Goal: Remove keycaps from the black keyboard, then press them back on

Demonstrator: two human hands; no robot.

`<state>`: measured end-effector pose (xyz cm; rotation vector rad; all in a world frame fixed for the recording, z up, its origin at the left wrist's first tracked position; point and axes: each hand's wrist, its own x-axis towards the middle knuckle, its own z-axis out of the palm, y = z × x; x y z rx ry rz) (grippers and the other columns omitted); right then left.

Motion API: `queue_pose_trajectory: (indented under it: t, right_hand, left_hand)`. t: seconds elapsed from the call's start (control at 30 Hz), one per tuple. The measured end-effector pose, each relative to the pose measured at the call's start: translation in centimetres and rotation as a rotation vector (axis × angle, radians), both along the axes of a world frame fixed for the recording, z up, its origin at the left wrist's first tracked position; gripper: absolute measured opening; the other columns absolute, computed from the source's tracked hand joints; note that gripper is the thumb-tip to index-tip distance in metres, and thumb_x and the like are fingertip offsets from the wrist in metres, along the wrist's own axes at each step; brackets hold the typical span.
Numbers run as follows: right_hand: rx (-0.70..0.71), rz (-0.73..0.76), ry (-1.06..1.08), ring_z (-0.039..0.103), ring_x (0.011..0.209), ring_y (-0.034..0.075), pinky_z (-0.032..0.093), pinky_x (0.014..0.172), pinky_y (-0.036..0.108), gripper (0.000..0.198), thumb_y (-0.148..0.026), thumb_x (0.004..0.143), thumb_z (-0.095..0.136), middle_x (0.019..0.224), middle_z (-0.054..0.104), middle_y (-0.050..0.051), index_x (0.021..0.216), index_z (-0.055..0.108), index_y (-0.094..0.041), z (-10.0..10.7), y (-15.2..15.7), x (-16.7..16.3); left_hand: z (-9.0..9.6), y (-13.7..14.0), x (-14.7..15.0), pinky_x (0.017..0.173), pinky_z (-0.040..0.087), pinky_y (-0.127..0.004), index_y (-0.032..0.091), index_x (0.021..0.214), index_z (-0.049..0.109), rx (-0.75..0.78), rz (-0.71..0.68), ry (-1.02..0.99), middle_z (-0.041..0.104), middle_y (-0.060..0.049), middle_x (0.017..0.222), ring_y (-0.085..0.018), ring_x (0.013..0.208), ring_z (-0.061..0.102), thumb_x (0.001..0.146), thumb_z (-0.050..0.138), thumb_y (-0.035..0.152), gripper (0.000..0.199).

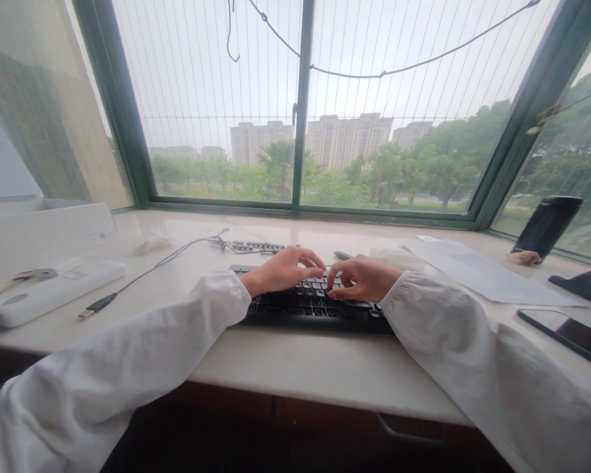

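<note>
A black keyboard (295,315) lies near the front edge of the white counter, its middle partly covered by my hands. My left hand (288,269) reaches over its upper rows from the left, thumb and forefinger drawn together at the tips. Facing it, my right hand (364,276) is bent low over the keys, with thumb and forefinger close together. Whatever either pinch holds is too small to make out. Just behind the keyboard lies a row of small dark pieces (259,247), looking like keycaps. A dark slim object (343,255) is partly visible behind my right hand.
On the left are a USB cable (102,305), a white power strip (54,292), keys (29,276) and a white box (79,226). Paper sheets (482,272), a phone (571,335) and a black upright object (546,226) are on the right. A window stands behind.
</note>
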<state>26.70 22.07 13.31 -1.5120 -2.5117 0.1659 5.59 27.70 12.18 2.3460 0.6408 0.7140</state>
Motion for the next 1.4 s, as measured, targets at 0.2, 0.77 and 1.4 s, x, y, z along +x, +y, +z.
queue_pose_trajectory:
  t: [0.2,0.77,1.4]
  right_hand:
    - [0.029,0.003,-0.075,0.047,0.052,0.008,0.031,0.056,0.022,0.024,-0.043,0.078,0.066,0.06,0.059,-0.004,0.087,0.074,-0.023,0.26,0.0,-0.06]
    - [0.01,0.018,0.045,0.046,0.05,0.007,0.032,0.054,0.021,0.025,-0.043,0.075,0.069,0.055,0.056,-0.004,0.082,0.076,-0.02,-0.18,0.45,0.18]
    - [-0.005,0.062,0.071,0.043,0.05,0.007,0.032,0.053,0.021,0.028,-0.046,0.075,0.068,0.054,0.054,-0.004,0.083,0.076,-0.02,-0.36,0.66,0.44]
  left_hand:
    - [0.08,0.15,0.05,0.073,0.048,-0.024,0.018,0.091,0.073,0.035,-0.027,-0.025,0.073,-0.003,0.087,-0.015,0.078,0.065,0.083,0.064,0.034,0.02]
    - [0.11,-0.5,0.04,0.077,0.048,-0.023,0.018,0.092,0.073,0.09,-0.105,-0.004,0.073,-0.004,0.09,-0.016,0.088,0.066,0.086,0.062,0.03,0.017]
    - [0.1,-0.5,-0.08,0.073,0.047,-0.023,0.019,0.09,0.072,0.145,-0.094,-0.029,0.074,-0.002,0.089,-0.015,0.088,0.067,0.086,0.062,0.027,0.014]
